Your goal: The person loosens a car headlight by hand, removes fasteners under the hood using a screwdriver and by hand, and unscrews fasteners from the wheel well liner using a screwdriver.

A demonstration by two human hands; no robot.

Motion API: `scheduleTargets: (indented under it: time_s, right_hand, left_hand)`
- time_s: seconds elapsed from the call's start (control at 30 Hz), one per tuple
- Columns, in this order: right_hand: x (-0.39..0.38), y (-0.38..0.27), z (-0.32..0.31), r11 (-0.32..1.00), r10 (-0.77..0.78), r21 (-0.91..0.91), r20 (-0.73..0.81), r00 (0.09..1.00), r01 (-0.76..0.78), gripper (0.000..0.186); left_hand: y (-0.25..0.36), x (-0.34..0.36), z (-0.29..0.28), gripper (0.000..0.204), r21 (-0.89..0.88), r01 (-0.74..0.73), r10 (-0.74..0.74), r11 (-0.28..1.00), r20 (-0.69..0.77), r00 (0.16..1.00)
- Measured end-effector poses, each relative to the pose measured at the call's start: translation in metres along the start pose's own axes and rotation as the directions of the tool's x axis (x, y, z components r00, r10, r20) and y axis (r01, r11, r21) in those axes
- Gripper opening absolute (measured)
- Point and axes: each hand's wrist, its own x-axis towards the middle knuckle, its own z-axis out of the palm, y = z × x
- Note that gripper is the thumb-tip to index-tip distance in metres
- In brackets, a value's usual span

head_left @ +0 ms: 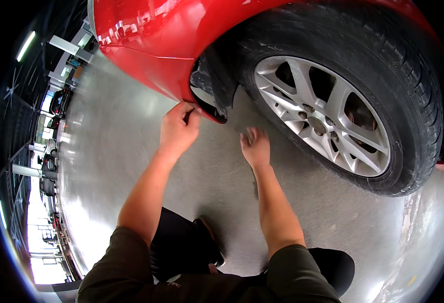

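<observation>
My left hand [178, 129] is closed at the lower rear edge of a red car bumper [154, 73], with thumb and fingers pinching the rim in front of the wheel. Behind that edge, a black wheel-arch liner [221, 81] hangs partly loose from the arch, leaving a gap beside the bumper. My right hand [256, 146] is in the air below the liner, near the tire. It holds nothing that I can see; its thumb and fingers are apart and slightly blurred.
A black tire [413, 101] on a silver alloy wheel [302, 91] fills the right side. Beneath is a grey, shiny floor [116, 126]. My shoe [209, 235] and bent legs are close below. Several parked cars [59, 103] line the far left of the hall, near white pillars.
</observation>
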Motion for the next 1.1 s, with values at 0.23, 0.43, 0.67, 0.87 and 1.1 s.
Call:
scheduleTargets:
  time_s: [0.23,0.43,0.67,0.87,1.1]
  right_hand:
    - [0.067,-0.174,-0.085,0.670,-0.492,0.297,-0.508,0.707,0.680,0.048]
    - [0.069,-0.186,-0.079,0.705,-0.493,0.231,-0.520,0.697,0.671,0.041]
    - [0.071,-0.188,-0.073,0.708,-0.486,0.218,-0.541,0.687,0.672,0.046]
    - [0.070,-0.194,-0.066,0.750,-0.431,0.263,-0.501,0.751,0.606,0.052]
    - [0.074,-0.196,-0.067,0.752,-0.426,0.295,-0.466,0.776,0.590,0.048]
  left_hand:
    - [0.012,-0.006,-0.005,0.010,0.025,-0.272,0.272,0.962,-0.178,0.946]
    - [0.027,-0.009,-0.006,0.008,-0.031,-0.297,0.288,0.954,-0.174,0.942]
    - [0.026,-0.018,-0.005,0.031,-0.066,-0.404,0.380,0.912,-0.234,0.895]
    - [0.034,-0.025,0.003,0.054,0.094,-0.549,0.556,0.830,-0.206,0.805]
    - [0.041,-0.026,0.006,0.054,0.133,-0.526,0.542,0.840,-0.184,0.820]
